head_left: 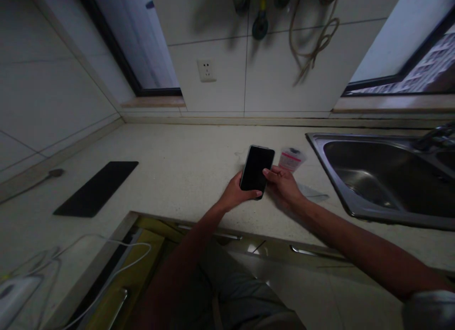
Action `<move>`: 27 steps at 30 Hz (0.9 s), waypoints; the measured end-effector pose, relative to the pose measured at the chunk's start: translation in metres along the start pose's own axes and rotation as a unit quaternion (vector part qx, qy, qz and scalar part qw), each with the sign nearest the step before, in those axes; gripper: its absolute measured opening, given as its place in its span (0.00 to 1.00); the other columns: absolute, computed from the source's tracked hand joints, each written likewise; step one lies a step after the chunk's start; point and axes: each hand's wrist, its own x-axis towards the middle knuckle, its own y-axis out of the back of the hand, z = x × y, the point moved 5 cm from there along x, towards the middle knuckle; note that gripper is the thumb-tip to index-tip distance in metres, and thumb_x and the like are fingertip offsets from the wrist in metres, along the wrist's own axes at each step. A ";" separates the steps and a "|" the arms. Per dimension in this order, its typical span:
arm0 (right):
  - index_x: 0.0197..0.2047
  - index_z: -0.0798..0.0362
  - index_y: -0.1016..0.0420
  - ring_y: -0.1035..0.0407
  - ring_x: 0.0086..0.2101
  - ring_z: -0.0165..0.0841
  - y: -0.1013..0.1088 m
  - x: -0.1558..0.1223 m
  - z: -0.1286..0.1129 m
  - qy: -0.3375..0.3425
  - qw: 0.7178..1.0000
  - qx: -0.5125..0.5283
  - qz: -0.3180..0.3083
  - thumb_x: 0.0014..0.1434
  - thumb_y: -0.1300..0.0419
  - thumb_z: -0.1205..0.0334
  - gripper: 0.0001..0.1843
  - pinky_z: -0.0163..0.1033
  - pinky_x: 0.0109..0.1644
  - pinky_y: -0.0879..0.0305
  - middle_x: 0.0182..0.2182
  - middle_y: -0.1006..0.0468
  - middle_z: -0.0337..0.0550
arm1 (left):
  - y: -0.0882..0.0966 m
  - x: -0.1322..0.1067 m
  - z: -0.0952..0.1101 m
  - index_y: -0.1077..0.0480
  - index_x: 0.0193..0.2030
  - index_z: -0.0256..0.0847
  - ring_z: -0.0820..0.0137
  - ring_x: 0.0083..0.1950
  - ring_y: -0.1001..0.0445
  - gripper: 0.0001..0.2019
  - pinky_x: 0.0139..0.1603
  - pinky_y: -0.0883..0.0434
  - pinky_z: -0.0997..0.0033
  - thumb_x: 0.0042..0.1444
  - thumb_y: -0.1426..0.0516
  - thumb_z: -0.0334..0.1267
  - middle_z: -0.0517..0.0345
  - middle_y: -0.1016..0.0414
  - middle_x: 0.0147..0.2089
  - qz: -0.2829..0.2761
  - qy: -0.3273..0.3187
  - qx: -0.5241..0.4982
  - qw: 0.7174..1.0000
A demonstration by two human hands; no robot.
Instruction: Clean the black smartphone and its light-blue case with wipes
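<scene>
Left hand (236,192) and right hand (283,185) fingers grasp a black smartphone (256,171); packet's label (291,160) unreadable.

Black smartphone (254,166), red-striped white packet (292,159), speckled cream countertop (177,152), black mat (96,189).
</scene>
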 end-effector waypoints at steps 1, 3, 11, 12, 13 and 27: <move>0.29 0.52 0.26 0.32 0.29 0.30 0.001 0.001 -0.002 0.007 1.000 0.003 0.000 0.43 0.22 0.46 0.23 0.37 0.35 0.33 0.26 0.24 0.36 | 0.000 0.000 -0.001 0.29 0.47 0.36 0.66 0.41 0.25 0.32 0.43 0.23 0.64 0.36 0.25 0.46 0.54 0.24 0.41 0.001 0.001 -0.001 1.000; 0.30 0.52 0.26 0.30 0.30 0.30 0.001 0.002 -0.003 0.007 1.000 0.007 -0.006 0.44 0.23 0.46 0.23 0.38 0.38 0.31 0.27 0.23 0.36 | 0.000 0.000 -0.003 0.29 0.46 0.36 0.67 0.39 0.24 0.31 0.40 0.22 0.64 0.36 0.25 0.46 0.54 0.24 0.40 -0.001 0.014 -0.026 1.000; 0.42 0.52 0.22 0.21 0.38 0.37 -0.019 -0.010 0.006 -0.081 0.987 -0.014 -0.138 0.44 0.21 0.52 0.25 0.45 0.49 0.25 0.38 0.15 0.43 | 0.007 -0.002 -0.006 0.33 0.50 0.39 0.64 0.41 0.21 0.37 0.41 0.19 0.55 0.34 0.24 0.46 0.53 0.24 0.46 0.018 0.073 -0.129 0.989; 0.42 0.52 0.22 0.20 0.38 0.37 -0.020 -0.011 0.007 -0.084 0.986 -0.020 -0.145 0.44 0.21 0.53 0.25 0.46 0.49 0.24 0.38 0.15 0.43 | 0.007 -0.002 -0.006 0.34 0.50 0.40 0.64 0.41 0.21 0.37 0.42 0.19 0.54 0.35 0.24 0.47 0.53 0.23 0.46 0.018 0.076 -0.128 0.989; 0.42 0.52 0.22 0.20 0.38 0.37 -0.019 -0.012 0.009 -0.088 0.985 -0.025 -0.146 0.44 0.21 0.53 0.25 0.46 0.48 0.24 0.38 0.15 0.43 | 0.007 -0.002 -0.007 0.34 0.50 0.40 0.64 0.42 0.21 0.37 0.42 0.19 0.53 0.35 0.25 0.47 0.53 0.23 0.46 0.013 0.078 -0.126 0.989; 0.34 0.54 0.21 0.22 0.32 0.34 -0.006 -0.007 0.014 -0.135 0.981 -0.080 -0.110 0.40 0.20 0.52 0.22 0.40 0.38 0.18 0.30 0.18 0.42 | 0.019 0.002 0.001 0.37 0.58 0.40 0.62 0.47 0.23 0.28 0.49 0.25 0.58 0.54 0.36 0.49 0.46 0.25 0.51 0.135 -0.079 0.060 0.986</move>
